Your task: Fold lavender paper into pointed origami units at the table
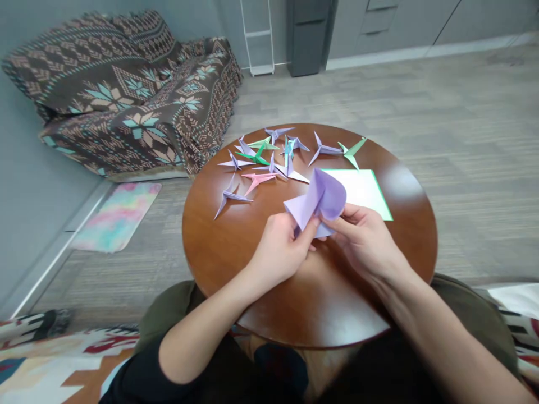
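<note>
My left hand [280, 247] and right hand [364, 238] both pinch the curled lilac paper [320, 199] over the glossy round table [219, 241]. Spiky origami [269, 160] and a flat sheet [362, 188] lie beyond.

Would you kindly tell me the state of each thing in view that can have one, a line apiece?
lilac paper: curled over, partly folded, held off the table.
left hand: closed, pinching the lilac paper's lower corner.
right hand: closed, gripping the lilac paper from the right.
green-edged sheet: flat, unfolded, lying on the table.
folded paper shapes: fully folded, scattered on the far side.
</note>
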Demonstrator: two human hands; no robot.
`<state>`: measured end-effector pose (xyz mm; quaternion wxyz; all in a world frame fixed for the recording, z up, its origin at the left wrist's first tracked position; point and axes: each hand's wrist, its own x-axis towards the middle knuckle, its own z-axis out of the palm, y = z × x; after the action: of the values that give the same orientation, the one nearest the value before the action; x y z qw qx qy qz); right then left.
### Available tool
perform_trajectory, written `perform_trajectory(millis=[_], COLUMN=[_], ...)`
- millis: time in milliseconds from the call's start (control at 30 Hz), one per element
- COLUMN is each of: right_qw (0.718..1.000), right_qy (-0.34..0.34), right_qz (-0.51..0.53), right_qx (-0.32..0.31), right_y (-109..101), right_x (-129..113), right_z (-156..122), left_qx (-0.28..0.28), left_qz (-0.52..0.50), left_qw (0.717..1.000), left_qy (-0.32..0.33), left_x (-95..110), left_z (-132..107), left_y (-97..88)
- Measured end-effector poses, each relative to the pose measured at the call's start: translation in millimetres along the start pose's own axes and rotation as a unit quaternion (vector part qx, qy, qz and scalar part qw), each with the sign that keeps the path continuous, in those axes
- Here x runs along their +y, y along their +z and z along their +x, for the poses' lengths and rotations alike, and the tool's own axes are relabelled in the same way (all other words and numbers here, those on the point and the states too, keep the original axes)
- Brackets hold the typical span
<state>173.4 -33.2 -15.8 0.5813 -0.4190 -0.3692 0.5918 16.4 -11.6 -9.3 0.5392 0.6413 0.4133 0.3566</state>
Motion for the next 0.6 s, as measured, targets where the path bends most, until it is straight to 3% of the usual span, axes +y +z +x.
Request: perform_trajectory(millis=[333, 600], right_qw=[0.999, 0.998], right_qy=[-0.004, -0.015], right_qz=[0.041, 0.028], right_qx=[-0.007, 0.055], right_y=[2.5, 5.7], right_x=[-0.9, -3.8], right_z=[-0.9, 0.6], left_qx=[0.000, -0.013], left_qz=[-0.065, -0.106], left_qw=[0.997, 0.991], left_qy=[-0.031, -0.075], left_x=[6.9, 16.6], left_z=[-1.3, 1.0], left_y=[3.0, 2.3])
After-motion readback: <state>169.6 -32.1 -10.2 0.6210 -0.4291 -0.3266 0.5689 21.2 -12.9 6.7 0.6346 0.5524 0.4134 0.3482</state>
